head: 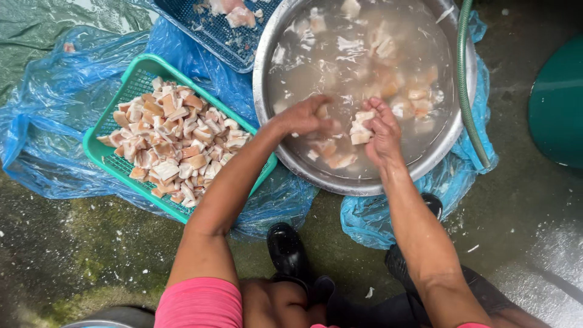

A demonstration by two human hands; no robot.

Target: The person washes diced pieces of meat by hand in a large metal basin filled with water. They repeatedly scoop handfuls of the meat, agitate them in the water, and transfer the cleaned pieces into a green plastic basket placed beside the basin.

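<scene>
A big metal basin [267,91] holds cloudy water with several pale meat pieces [419,94] floating in it. My left hand [306,115] is closed around meat pieces at the near side of the basin, just above the water. My right hand [379,130] is beside it, gripping a few whitish meat chunks [362,126]. To the left, a green plastic basket [130,76] is heaped with cut pink and white meat pieces [173,143].
A blue basket [209,30] with a few meat pieces lies behind the green one. Blue plastic sheeting [54,109] covers the wet concrete floor. A green hose [464,73] runs along the basin's right rim. A teal container [559,103] stands at far right. Black boots [286,249] are below.
</scene>
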